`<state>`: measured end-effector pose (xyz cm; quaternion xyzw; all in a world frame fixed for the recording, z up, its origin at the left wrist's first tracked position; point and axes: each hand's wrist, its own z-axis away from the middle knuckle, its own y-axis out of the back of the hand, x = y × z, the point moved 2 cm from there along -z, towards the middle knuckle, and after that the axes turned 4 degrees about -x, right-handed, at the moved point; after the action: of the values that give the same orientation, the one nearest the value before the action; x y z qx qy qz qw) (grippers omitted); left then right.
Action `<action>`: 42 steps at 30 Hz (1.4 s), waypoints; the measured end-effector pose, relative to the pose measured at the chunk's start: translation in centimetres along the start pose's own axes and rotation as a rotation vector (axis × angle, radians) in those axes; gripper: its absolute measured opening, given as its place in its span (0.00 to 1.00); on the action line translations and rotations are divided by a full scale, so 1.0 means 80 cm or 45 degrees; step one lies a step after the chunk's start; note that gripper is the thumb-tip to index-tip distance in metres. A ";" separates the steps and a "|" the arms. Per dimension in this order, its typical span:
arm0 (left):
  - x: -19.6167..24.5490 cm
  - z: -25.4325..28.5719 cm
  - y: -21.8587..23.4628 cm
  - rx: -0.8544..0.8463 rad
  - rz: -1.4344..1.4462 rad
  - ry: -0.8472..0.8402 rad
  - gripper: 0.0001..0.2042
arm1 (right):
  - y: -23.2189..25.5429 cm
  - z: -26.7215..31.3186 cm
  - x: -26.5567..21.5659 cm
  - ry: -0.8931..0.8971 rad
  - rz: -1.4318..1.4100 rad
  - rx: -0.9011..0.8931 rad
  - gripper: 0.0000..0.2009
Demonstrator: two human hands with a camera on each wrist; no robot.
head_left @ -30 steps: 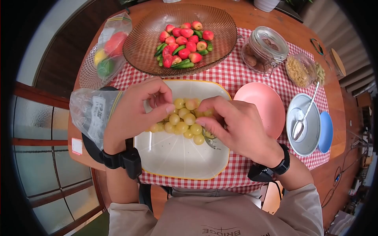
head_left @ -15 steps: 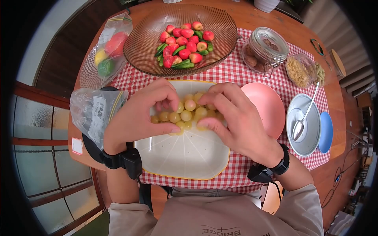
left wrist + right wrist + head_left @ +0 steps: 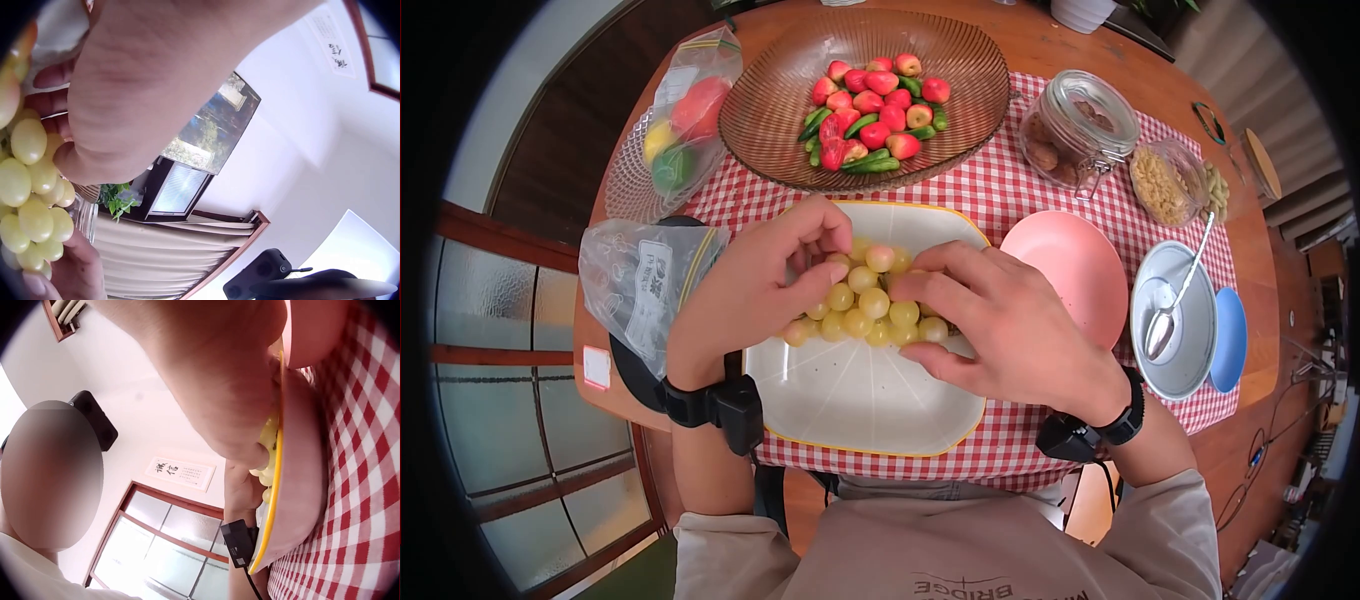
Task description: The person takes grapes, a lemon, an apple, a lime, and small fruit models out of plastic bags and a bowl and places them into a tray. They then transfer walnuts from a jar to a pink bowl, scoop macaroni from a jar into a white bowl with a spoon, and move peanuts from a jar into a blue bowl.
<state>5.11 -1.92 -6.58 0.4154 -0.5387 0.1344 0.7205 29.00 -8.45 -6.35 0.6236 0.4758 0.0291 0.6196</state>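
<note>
A bunch of pale yellow-green grapes [image 3: 870,300] is held between both hands over a white yellow-rimmed dish [image 3: 860,410]. My left hand [image 3: 765,285] grips the bunch's left end, its thumb bent against the grapes and its other fingers curled behind. At the right end, my right hand [image 3: 1015,325] holds the bunch between thumb and fingers. The left wrist view has the grapes [image 3: 34,187] close up, with right-hand fingertips below them. From the right wrist, the dish's wall [image 3: 300,462] hides most of the bunch.
Beyond the dish stands a large brown glass bowl [image 3: 765,130] of red fruit and small cucumbers. Rightward are a pink plate [image 3: 1065,270], a lidded jar [image 3: 1075,130] and a metal bowl with a spoon [image 3: 1165,330]. Plastic bags [image 3: 635,280] lie left.
The bunch has turned in the hands: the stem end seen at the right earlier is hidden. Fingers of both hands have shifted their hold on the grapes.
</note>
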 end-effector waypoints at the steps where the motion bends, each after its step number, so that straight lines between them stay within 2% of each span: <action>1: 0.000 0.000 -0.001 -0.001 0.001 0.001 0.10 | -0.001 0.000 0.000 -0.001 -0.001 -0.001 0.21; 3: 0.003 0.001 -0.002 0.014 0.079 -0.112 0.10 | -0.001 -0.001 -0.002 0.029 -0.002 0.065 0.18; 7: 0.008 0.003 -0.003 0.019 0.124 -0.115 0.10 | -0.006 -0.001 -0.003 -0.016 -0.113 0.096 0.15; 9: 0.007 0.004 -0.002 0.032 0.078 -0.139 0.09 | -0.009 0.000 0.000 -0.108 -0.368 0.124 0.11; 12: 0.009 0.003 -0.001 -0.002 0.143 -0.086 0.08 | -0.012 0.001 0.003 -0.152 -0.535 0.178 0.09; 16: 0.010 0.005 0.004 -0.062 0.082 -0.060 0.08 | -0.011 0.002 0.010 -0.047 -0.292 0.152 0.10; 18: 0.005 0.006 0.008 -0.185 0.028 -0.016 0.16 | -0.009 0.001 0.008 -0.014 -0.220 0.167 0.16; 19: 0.007 0.005 0.006 -0.186 0.028 -0.016 0.16 | -0.009 -0.001 0.005 -0.015 -0.220 0.167 0.16; 21: 0.014 0.003 -0.001 -0.236 -0.140 -0.087 0.28 | -0.008 -0.003 -0.001 -0.122 -0.150 0.216 0.26; 22: 0.015 0.004 -0.002 -0.236 -0.140 -0.087 0.28 | -0.010 -0.002 -0.001 -0.121 -0.150 0.216 0.26; 24: 0.016 0.005 -0.003 -0.221 -0.198 -0.044 0.37 | -0.013 -0.002 -0.004 -0.046 0.018 0.153 0.34; 28: 0.008 0.002 -0.008 -0.191 -0.318 -0.084 0.39 | -0.008 -0.005 -0.009 -0.079 0.070 0.061 0.37; 30: 0.007 0.002 -0.007 -0.221 -0.158 0.108 0.38 | -0.006 -0.006 -0.005 -0.182 -0.240 0.021 0.40; 31: 0.007 0.002 -0.008 -0.220 -0.157 0.108 0.38 | -0.007 -0.006 -0.002 -0.181 -0.240 0.020 0.40; 33: 0.008 0.002 -0.006 -0.102 0.145 -0.042 0.38 | -0.007 -0.004 0.002 -0.093 -0.485 0.213 0.38; 34: 0.012 0.005 -0.004 -0.102 0.146 -0.040 0.38 | -0.002 -0.003 0.000 -0.092 -0.486 0.212 0.38; 36: 0.018 0.011 0.002 -0.060 0.483 0.138 0.37 | 0.007 0.000 -0.002 -0.398 -0.991 0.204 0.34; 37: 0.016 0.007 -0.001 -0.063 0.484 0.138 0.37 | -0.002 0.000 0.006 -0.247 -1.014 0.431 0.35; 38: 0.013 0.002 -0.003 0.058 0.368 0.048 0.34 | -0.006 0.002 0.011 -0.249 -1.013 0.432 0.35; 39: 0.011 0.000 -0.003 0.179 0.251 -0.042 0.31 | -0.005 0.002 0.012 -0.130 -0.918 0.530 0.34; 40: 0.009 -0.001 -0.003 0.179 0.251 -0.042 0.31 | -0.003 0.002 0.012 -0.010 -0.821 0.624 0.34; 41: 0.008 -0.001 -0.003 0.171 0.238 -0.024 0.32 | 0.000 0.001 0.011 -0.008 -0.822 0.623 0.34; 42: 0.007 -0.001 -0.003 0.164 0.225 -0.006 0.34 | 0.007 0.000 0.007 0.056 -0.517 0.543 0.34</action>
<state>5.52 -2.14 -6.17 0.4120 -0.5653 0.2306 0.6764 29.57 -8.00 -6.22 0.6310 0.5997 -0.1827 0.4570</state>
